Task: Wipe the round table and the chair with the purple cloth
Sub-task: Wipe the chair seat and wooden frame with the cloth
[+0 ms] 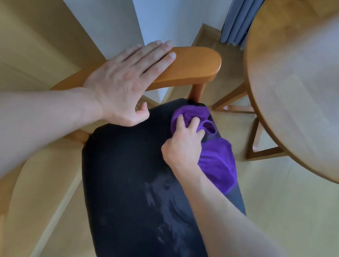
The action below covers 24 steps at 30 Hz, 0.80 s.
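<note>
Left hand flat with straight fingers on the chair's wooden backrest, black seat below (streaked with pale smears), right hand gripping the bunched purple cloth at the seat's far edge, round table at right

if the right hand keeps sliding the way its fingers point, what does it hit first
Probably the chair's wooden post at the seat's far corner; the right hand, gripping the purple cloth, points that way, though depth is unclear.
</note>
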Each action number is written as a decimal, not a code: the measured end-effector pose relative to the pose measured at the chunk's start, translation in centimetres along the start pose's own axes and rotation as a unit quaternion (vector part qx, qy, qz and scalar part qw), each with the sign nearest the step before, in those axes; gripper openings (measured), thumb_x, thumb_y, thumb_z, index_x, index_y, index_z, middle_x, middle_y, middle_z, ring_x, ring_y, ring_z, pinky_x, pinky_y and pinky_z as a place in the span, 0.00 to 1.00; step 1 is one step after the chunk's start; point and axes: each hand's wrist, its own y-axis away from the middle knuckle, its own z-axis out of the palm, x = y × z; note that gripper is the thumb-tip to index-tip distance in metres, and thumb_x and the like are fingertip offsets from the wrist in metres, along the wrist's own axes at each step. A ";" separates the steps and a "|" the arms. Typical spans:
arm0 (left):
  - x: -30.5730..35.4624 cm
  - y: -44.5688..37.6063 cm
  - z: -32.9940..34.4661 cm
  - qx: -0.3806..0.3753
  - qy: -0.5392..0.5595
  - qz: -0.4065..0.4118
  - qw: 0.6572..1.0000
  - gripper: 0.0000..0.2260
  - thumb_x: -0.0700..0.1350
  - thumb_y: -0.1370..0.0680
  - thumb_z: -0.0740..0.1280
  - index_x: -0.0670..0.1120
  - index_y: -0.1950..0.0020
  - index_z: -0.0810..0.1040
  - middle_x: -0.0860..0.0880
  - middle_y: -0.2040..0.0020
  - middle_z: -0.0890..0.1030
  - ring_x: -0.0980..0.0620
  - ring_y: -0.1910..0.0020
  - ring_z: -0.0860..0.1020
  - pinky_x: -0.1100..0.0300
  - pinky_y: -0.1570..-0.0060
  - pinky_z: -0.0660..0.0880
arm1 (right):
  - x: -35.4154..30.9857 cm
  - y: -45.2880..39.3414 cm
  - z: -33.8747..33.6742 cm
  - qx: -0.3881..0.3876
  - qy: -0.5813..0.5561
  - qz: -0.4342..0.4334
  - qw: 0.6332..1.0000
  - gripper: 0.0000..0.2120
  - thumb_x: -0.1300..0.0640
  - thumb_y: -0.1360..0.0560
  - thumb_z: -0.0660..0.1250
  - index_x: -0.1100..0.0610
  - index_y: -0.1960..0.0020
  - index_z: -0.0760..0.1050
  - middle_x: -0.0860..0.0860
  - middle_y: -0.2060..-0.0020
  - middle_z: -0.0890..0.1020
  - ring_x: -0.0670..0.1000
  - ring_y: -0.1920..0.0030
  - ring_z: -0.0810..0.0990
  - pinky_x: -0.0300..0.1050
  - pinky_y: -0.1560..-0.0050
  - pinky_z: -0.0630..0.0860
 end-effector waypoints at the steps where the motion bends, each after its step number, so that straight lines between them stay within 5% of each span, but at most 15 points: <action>1: 0.1 0.1 -0.1 0.001 -0.001 0.000 1.000 0.50 0.55 0.29 0.66 0.44 0.15 0.42 0.45 0.14 0.44 0.46 0.15 0.45 0.50 0.17 0.46 | -0.5 2.0 1.2 -0.018 0.032 -0.043 0.998 0.33 0.60 0.29 0.68 0.55 0.26 0.64 0.58 0.32 0.61 0.66 0.39 0.68 0.54 0.54 0.75; 5: 0.2 0.1 -0.4 0.002 -0.002 0.001 1.000 0.50 0.53 0.28 0.68 0.44 0.15 0.43 0.45 0.14 0.44 0.46 0.15 0.46 0.50 0.17 0.45 | 1.1 5.6 2.5 -0.147 0.047 -0.199 0.968 0.23 0.56 0.29 0.69 0.54 0.34 0.73 0.52 0.37 0.65 0.62 0.44 0.74 0.48 0.58 0.72; 8: 0.3 0.1 -0.4 -0.005 -0.008 -0.002 1.000 0.50 0.54 0.28 0.68 0.44 0.15 0.42 0.45 0.14 0.44 0.46 0.15 0.46 0.49 0.17 0.45 | 3.5 1.2 -1.4 -0.095 -0.047 -0.143 0.984 0.20 0.51 0.31 0.68 0.49 0.40 0.79 0.46 0.48 0.71 0.56 0.49 0.79 0.44 0.58 0.71; 11: 0.1 0.0 -0.2 -0.003 -0.009 0.004 1.000 0.50 0.54 0.28 0.68 0.44 0.15 0.42 0.45 0.14 0.44 0.46 0.15 0.46 0.47 0.17 0.47 | 5.3 -4.1 -4.4 0.020 -0.099 -0.028 0.995 0.25 0.48 0.28 0.66 0.46 0.30 0.70 0.52 0.40 0.69 0.59 0.47 0.79 0.51 0.50 0.78; 15: 0.0 -0.2 0.0 0.000 -0.012 0.002 1.000 0.50 0.54 0.28 0.68 0.45 0.15 0.42 0.45 0.14 0.45 0.46 0.15 0.46 0.46 0.17 0.48 | 4.7 -2.9 -2.8 -0.032 0.059 -0.040 0.997 0.35 0.51 0.23 0.68 0.44 0.21 0.55 0.58 0.28 0.60 0.66 0.40 0.74 0.55 0.53 0.76; 19: 0.2 -0.2 -0.2 0.000 -0.005 0.004 1.000 0.49 0.54 0.28 0.67 0.45 0.15 0.42 0.45 0.14 0.45 0.45 0.15 0.47 0.45 0.17 0.49 | 7.1 7.3 1.0 -0.126 0.169 -0.159 0.965 0.35 0.59 0.24 0.63 0.47 0.21 0.55 0.56 0.24 0.52 0.61 0.37 0.68 0.50 0.62 0.71; 24: 0.2 -0.1 -0.3 -0.013 0.006 0.000 1.000 0.47 0.55 0.28 0.62 0.44 0.15 0.42 0.45 0.14 0.45 0.45 0.15 0.46 0.44 0.17 0.49 | 11.7 11.7 -1.3 -0.206 0.096 -0.188 0.955 0.22 0.52 0.28 0.64 0.46 0.34 0.71 0.48 0.32 0.64 0.57 0.43 0.75 0.51 0.55 0.79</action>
